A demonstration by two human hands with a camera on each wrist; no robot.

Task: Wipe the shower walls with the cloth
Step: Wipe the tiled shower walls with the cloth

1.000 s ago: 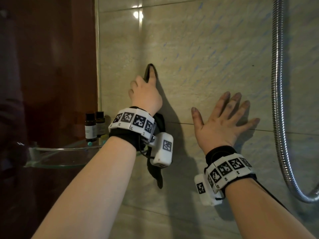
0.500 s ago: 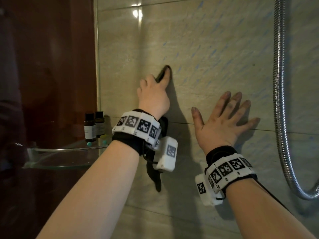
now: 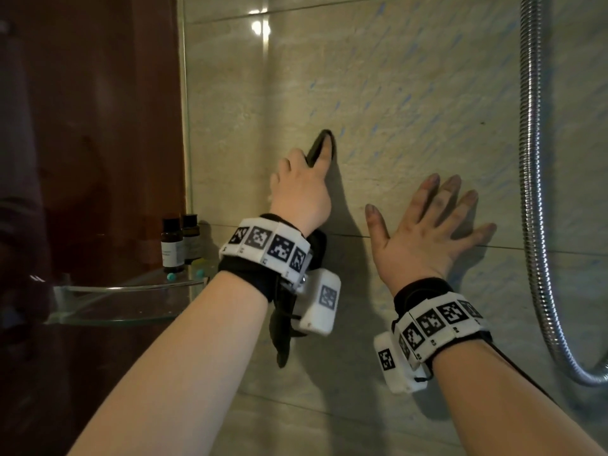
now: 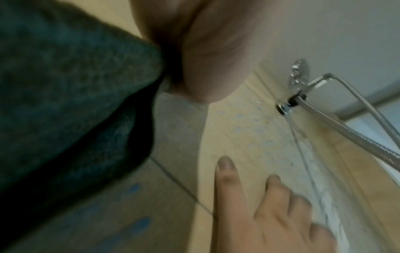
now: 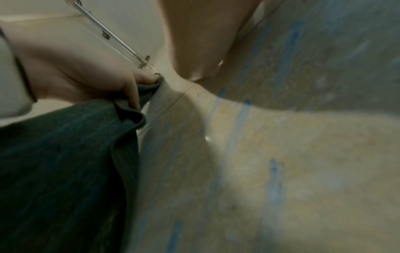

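At the far left of my head view I have a dark brown panel (image 3: 92, 126), and low against it a glass corner shelf (image 3: 115, 307) carrying two small dark bottles (image 3: 179, 241) that stand side by side just by the tiled wall (image 3: 411, 93). Next comes my left hand (image 3: 301, 192): its fingers are curled round the dark cloth (image 3: 317, 149), with the index finger stretched up and pressing a fold of it against the tile. The rest of the cloth hangs down past my wrist along the wall, its tail ending below the white wrist unit. From the right wrist camera I can see those fingers (image 5: 138, 90) pinching the cloth edge right at the wall. The tile is beige with short blue streaks (image 3: 378, 123) scattered over it, mostly to the right of the cloth. Further right my right hand (image 3: 427, 232) lies flat on the wall, fingers spread and straight, holding nothing. At the far right a metal shower hose (image 3: 533, 192) hangs down and curves off at the bottom edge
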